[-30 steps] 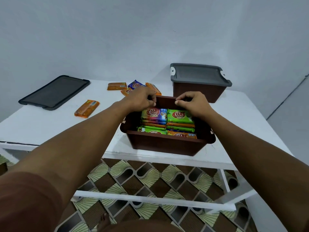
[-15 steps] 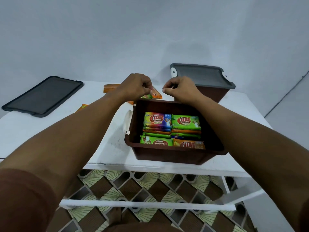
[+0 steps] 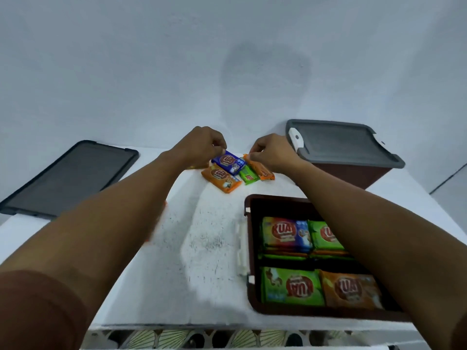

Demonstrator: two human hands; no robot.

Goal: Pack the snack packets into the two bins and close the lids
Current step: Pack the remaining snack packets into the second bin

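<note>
At the far edge of the white surface (image 3: 209,248), near its middle, four loose snack packets lie in a small cluster, touching or overlapping. The left hand (image 3: 202,145) has its fingers curled and pinches the far end of the blue packet (image 3: 228,161). The right hand (image 3: 270,152) is likewise curled and pinches the far end of an orange packet (image 3: 260,169). A green packet (image 3: 249,175) lies between those two, and a second orange packet (image 3: 221,178) sits just in front of the blue one.

At the near right corner stands the open brown bin (image 3: 275,197), its packed packets (image 3: 293,286) lying flat in rows. At the far right corner is the second bin (image 3: 353,175), with a grey lid (image 3: 338,145) seated on it. A loose dark lid (image 3: 68,178) lies flat at the left edge.
</note>
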